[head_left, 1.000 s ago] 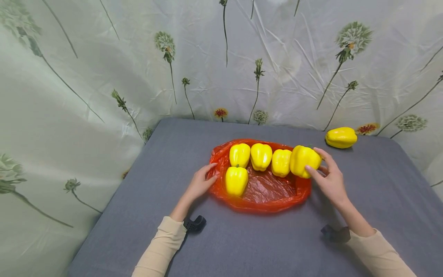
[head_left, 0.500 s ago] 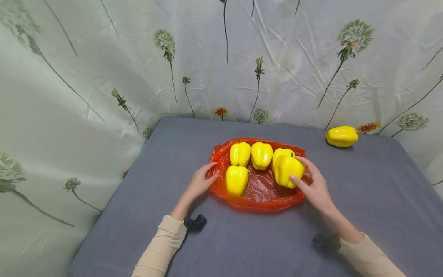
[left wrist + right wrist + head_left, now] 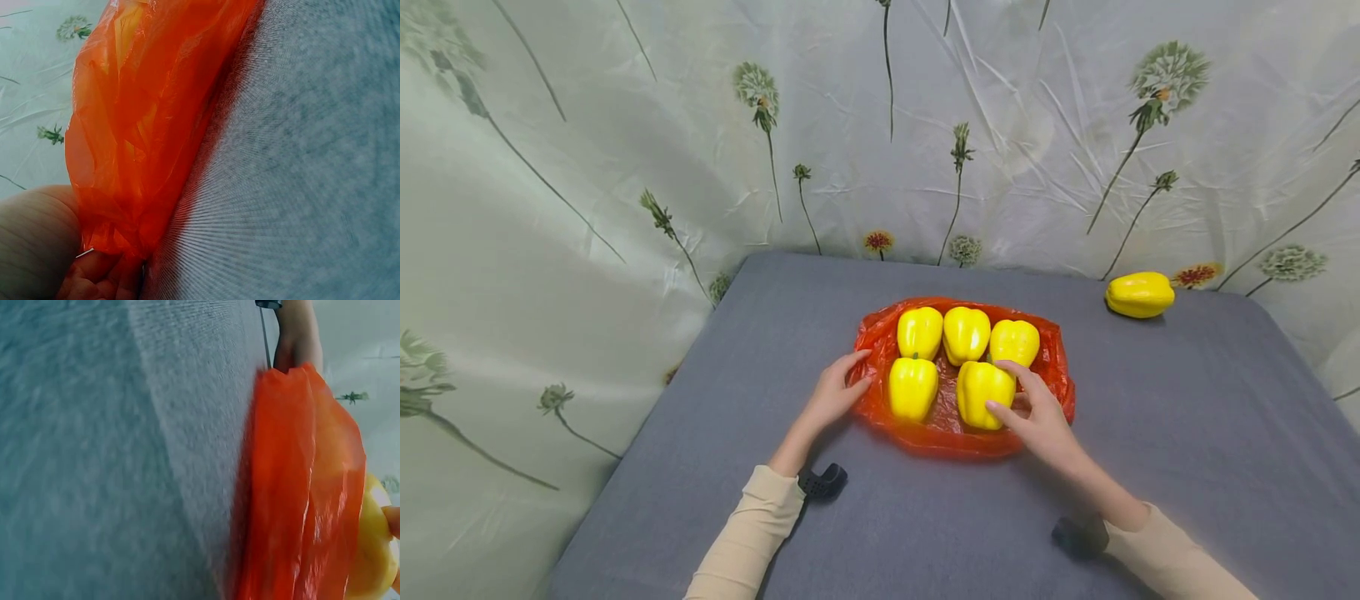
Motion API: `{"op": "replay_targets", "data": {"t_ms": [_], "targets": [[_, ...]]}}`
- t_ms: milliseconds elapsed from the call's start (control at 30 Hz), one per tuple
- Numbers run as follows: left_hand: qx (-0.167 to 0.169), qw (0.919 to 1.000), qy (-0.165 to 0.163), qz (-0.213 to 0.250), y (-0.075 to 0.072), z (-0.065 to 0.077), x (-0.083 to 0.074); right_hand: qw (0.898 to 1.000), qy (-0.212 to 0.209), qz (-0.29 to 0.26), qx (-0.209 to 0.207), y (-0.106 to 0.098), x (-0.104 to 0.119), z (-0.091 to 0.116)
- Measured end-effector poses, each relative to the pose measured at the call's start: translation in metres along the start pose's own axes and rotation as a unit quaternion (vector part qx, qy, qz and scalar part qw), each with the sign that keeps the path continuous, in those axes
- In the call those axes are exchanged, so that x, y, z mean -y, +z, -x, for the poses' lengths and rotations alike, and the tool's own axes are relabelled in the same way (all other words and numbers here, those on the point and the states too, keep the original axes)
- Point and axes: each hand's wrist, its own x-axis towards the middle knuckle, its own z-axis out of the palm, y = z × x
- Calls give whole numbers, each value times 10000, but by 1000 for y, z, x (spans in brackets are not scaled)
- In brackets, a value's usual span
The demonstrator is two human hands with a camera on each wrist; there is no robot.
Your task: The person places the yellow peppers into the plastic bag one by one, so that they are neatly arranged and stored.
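Observation:
A red plastic bag (image 3: 940, 446) lies opened out on the table with yellow bell peppers inside. My left hand (image 3: 831, 396) grips the bag's left edge; in the left wrist view the thumb (image 3: 37, 237) and fingers are around the gathered plastic (image 3: 144, 112). Between thumb and fingers, my right hand (image 3: 1045, 429) holds a yellow bell pepper (image 3: 985, 395) in the front right of the bag. Whether that pepper touches the bottom I cannot tell. Three peppers line the back, including a middle one (image 3: 967, 335), and another pepper (image 3: 913, 390) stands at the front left.
A further yellow bell pepper (image 3: 1140, 295) lies on its side at the table's back right. The grey cloth-covered table (image 3: 745, 333) ends against a flower-printed curtain (image 3: 865, 183). Black wrist devices (image 3: 826, 482) sit below both wrists.
My right hand has carried its pepper left and toward me, from above the bag's right edge down into its front right. The left hand has stayed at the bag's edge.

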Motion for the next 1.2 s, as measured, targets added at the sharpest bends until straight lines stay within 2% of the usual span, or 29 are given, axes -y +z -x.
{"op": "replay_targets", "data": {"t_ms": [300,533,867,1000,1200], "targets": [[-113,9996,261,-92,-1,-1,-2,9987,-212,456,77,16,5,-8],[-46,9998,200,-29,-1,-1,-4,9972,-116,609,421,18,5,-13],[-9,9998,198,-4,-2,-3,-4,9944,-178,319,996,8,1,-9],[3,9999,173,-10,-2,-2,-3,9951,-204,242,931,10,2,-9],[13,10000,98,8,-2,0,-2,9965,-28,323,777,14,6,-11]]}}
